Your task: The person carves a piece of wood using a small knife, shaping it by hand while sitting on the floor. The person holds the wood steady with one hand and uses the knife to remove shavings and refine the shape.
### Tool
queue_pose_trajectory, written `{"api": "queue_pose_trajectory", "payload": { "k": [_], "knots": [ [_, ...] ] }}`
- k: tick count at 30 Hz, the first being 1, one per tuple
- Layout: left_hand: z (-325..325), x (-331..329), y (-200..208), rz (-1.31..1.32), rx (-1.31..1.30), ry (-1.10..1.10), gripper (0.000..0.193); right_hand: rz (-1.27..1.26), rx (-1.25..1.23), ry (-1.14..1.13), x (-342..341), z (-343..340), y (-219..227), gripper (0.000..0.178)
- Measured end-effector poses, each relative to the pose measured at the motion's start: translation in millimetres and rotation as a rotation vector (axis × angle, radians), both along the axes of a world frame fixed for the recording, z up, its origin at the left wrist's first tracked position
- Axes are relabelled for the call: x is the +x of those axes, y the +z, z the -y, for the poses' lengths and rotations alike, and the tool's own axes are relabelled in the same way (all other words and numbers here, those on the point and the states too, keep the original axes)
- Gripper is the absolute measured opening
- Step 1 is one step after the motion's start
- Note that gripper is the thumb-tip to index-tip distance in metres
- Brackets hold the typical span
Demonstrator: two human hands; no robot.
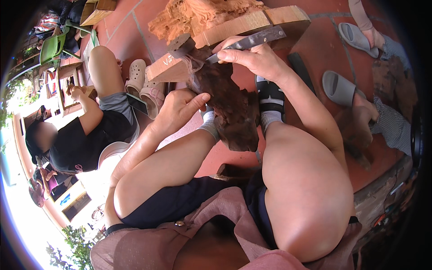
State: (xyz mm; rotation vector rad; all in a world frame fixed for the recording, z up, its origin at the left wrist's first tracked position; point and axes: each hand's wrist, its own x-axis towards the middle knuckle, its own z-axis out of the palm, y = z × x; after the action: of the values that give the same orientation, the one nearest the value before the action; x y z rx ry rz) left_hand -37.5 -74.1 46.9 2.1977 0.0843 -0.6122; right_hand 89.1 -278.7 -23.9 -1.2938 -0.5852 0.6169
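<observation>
Between my shins stands a dark brown, rough piece of wood [230, 105], its upper end narrow and knobbly. My left hand [177, 107] is closed on its left side, thumb pressed against the surface and the other fingers partly hidden. In my right hand [256, 59] is a flat, dark metal blade [256, 39], gripped between thumb and fingers. The blade slants from upper right to lower left, and its lower tip is at the upper part of the dark wood. Behind lies a thick pale wooden slab [245, 24] with a bark edge.
A rough orange-brown carved wood mass [198, 18] rests by the slab. A dark bar [302, 74] lies on the red tiles right of my foot. At left sits another person [85, 144], near beige clogs [150, 92]. Someone's feet in grey slippers [338, 87] are at right.
</observation>
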Motion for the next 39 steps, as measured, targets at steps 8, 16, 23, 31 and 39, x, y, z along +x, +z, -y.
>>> {"api": "queue_pose_trajectory", "payload": {
  "k": [8, 16, 23, 31, 39],
  "knots": [
    [-1, 1, 2, -0.038, 0.004, -0.021, 0.052, -0.010, 0.206, -0.151, 18, 3, 13, 0.023],
    [-1, 3, 5, -0.062, 0.015, -0.002, 0.049, -0.012, -0.007, -0.020, 6, -16, 25, 0.021],
    [-4, 0, 0, -0.006, 0.011, -0.020, 0.052, 0.036, -0.077, 0.001, 20, -22, 35, 0.018],
    [-5, 1, 2, 0.008, 0.005, -0.035, 0.050, 0.314, -0.224, 0.046, 26, -28, 51, 0.014],
    [-22, 46, 60, 0.232, -0.115, 0.231, 0.027, 0.302, -0.214, 0.254, 39, -29, 79, 0.017]
  ]
}}
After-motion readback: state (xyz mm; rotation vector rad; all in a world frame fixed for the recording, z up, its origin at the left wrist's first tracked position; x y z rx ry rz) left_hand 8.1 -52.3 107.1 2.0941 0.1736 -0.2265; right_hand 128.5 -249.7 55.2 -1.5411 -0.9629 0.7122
